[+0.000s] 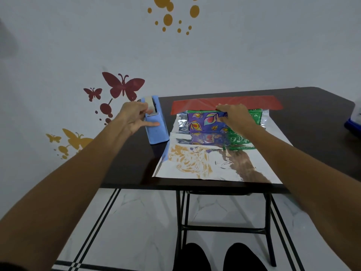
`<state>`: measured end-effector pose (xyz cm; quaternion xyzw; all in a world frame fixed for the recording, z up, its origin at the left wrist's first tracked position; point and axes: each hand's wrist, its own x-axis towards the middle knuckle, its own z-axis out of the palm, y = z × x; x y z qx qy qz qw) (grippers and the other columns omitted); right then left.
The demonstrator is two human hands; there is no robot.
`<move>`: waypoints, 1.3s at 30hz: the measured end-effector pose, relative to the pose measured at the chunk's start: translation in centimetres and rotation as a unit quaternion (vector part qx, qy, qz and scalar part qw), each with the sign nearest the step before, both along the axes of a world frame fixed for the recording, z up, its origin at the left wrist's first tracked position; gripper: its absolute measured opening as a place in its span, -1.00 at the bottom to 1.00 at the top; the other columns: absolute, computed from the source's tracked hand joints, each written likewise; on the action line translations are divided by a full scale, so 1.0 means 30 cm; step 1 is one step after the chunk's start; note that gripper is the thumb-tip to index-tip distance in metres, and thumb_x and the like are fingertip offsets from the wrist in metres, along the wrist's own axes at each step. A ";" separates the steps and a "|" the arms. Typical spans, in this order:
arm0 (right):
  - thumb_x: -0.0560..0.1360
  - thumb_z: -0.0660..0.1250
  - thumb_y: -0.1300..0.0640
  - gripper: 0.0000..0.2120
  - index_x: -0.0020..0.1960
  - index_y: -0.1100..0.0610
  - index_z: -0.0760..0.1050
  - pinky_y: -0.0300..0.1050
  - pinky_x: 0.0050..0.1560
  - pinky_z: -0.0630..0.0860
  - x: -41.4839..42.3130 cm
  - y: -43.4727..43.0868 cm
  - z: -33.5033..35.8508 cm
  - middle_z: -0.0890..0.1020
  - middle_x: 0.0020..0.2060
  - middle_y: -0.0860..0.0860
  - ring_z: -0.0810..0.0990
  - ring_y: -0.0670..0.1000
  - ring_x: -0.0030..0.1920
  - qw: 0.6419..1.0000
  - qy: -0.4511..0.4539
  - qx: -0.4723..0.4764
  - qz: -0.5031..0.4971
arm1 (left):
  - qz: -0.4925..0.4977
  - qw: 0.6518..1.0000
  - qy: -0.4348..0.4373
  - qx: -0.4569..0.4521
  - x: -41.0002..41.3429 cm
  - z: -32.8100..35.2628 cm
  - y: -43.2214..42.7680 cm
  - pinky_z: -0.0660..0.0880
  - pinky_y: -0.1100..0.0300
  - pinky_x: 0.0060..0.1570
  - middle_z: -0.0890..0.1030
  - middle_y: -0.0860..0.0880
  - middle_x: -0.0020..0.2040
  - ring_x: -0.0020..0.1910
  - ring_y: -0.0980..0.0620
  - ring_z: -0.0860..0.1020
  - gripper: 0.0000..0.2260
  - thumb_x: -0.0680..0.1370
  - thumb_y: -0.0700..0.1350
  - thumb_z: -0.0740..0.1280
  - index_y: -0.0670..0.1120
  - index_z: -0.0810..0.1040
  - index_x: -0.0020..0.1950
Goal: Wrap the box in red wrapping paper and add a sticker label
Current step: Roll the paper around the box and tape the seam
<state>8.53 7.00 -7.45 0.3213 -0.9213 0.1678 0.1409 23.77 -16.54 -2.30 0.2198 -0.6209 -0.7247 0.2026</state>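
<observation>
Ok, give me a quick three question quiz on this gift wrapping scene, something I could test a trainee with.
1. True or false: the box sits on the shiny silver side of the wrapping paper.
2. What is the left hand touching? A: a pair of scissors. B: the tape dispenser. C: a roll of ribbon.
3. Fill in the gap: the far edge of the wrapping paper, beyond the box, shows its ___ side.

Key: 1 true. 2 B. 3 red; the right hand rests on top of the box just in front of that edge.
</observation>
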 end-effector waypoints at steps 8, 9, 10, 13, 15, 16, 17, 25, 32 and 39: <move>0.55 0.29 0.04 -0.55 0.41 0.11 0.35 0.11 0.38 0.26 -0.009 -0.003 0.002 0.45 0.35 0.07 0.50 0.13 0.27 1.000 -0.003 0.005 -0.005 | 0.055 0.994 -0.090 -0.022 -0.027 0.090 -0.015 0.52 -0.17 0.07 0.52 -0.03 -0.17 -0.03 0.04 0.56 -0.90 0.59 -0.21 0.29 -0.15 0.44 -0.13; 0.55 0.29 0.04 -0.54 0.41 0.10 0.35 0.11 0.38 0.26 -0.008 -0.003 0.003 0.45 0.36 0.07 0.50 0.13 0.26 1.000 -0.003 0.008 -0.006 | 0.063 0.994 -0.092 -0.021 -0.031 0.099 -0.007 0.52 -0.15 0.07 0.51 -0.03 -0.18 -0.12 0.05 0.56 -0.89 0.58 -0.21 0.29 -0.15 0.45 -0.14; 0.55 0.29 0.04 -0.54 0.41 0.10 0.34 0.11 0.38 0.26 -0.007 -0.003 0.003 0.44 0.36 0.06 0.50 0.12 0.27 1.000 -0.004 0.011 -0.006 | 0.063 0.994 -0.090 -0.009 -0.032 0.099 0.003 0.52 -0.14 0.06 0.50 -0.04 -0.18 -0.18 0.06 0.54 -0.88 0.58 -0.22 0.29 -0.17 0.45 -0.15; 0.54 0.30 0.05 -0.55 0.40 0.11 0.37 0.11 0.37 0.28 -0.004 -0.003 0.003 0.47 0.34 0.07 0.51 0.12 0.25 1.000 -0.003 0.007 -0.005 | 0.053 0.996 -0.064 0.043 -0.033 0.075 0.045 0.52 -0.16 0.03 0.46 -0.05 -0.17 -0.22 0.04 0.52 -0.90 0.57 -0.22 0.31 -0.18 0.46 -0.13; 0.54 0.30 0.06 -0.56 0.39 0.12 0.37 0.10 0.35 0.32 -0.001 -0.001 0.003 0.50 0.31 0.10 0.52 0.13 0.23 1.000 -0.003 0.001 -0.005 | 0.067 0.995 -0.030 0.062 -0.039 0.036 0.065 0.61 -0.03 -0.14 0.48 -0.07 -0.13 -0.22 0.05 0.52 -0.94 0.57 -0.21 0.32 -0.19 0.48 -0.05; 0.54 0.30 0.07 -0.56 0.39 0.12 0.37 0.10 0.35 0.31 0.001 -0.001 0.004 0.49 0.32 0.09 0.52 0.13 0.24 1.000 -0.003 -0.001 -0.004 | 0.083 0.994 -0.005 0.076 -0.042 0.012 0.072 0.63 0.05 -0.30 0.51 -0.09 -0.09 -0.21 0.06 0.53 -0.93 0.56 -0.22 0.32 -0.22 0.49 -0.02; 0.54 0.30 0.07 -0.55 0.40 0.12 0.37 0.10 0.36 0.30 0.003 0.000 0.005 0.47 0.34 0.09 0.51 0.12 0.25 1.000 -0.003 -0.002 -0.003 | 0.099 0.990 0.022 0.094 -0.043 -0.013 0.080 0.61 0.09 -0.43 0.53 -0.12 -0.04 -0.18 0.05 0.54 -0.89 0.55 -0.23 0.34 -0.25 0.49 0.02; 0.54 0.29 0.04 -0.54 0.41 0.09 0.35 0.07 0.41 0.23 0.001 0.000 0.007 0.41 0.39 0.04 0.47 0.09 0.30 1.000 -0.002 0.003 0.001 | 0.175 0.971 0.113 0.119 -0.047 -0.117 0.133 0.63 0.06 -0.24 0.60 -0.10 -0.19 -0.21 0.09 0.60 -0.85 0.46 -0.21 0.46 -0.27 0.56 -0.09; 0.55 0.28 0.02 -0.53 0.42 0.07 0.33 0.07 0.44 0.16 -0.007 0.001 -0.001 0.38 0.41 0.02 0.43 0.06 0.34 1.000 -0.001 0.006 0.004 | 0.038 0.984 0.152 0.085 0.017 -0.168 0.055 0.63 0.00 -0.11 0.65 -0.09 -0.13 -0.02 0.00 0.63 -0.96 0.50 -0.25 0.37 -0.21 0.56 -0.14; 0.55 0.29 0.03 -0.54 0.42 0.09 0.34 0.06 0.42 0.19 -0.007 0.000 0.002 0.40 0.39 0.06 0.46 0.09 0.31 1.000 -0.005 0.000 0.000 | 0.078 0.988 0.054 0.120 0.040 -0.168 0.106 0.59 0.04 -0.04 0.65 -0.05 -0.07 -0.02 0.04 0.63 -0.74 0.45 -0.03 0.45 -0.17 0.60 0.03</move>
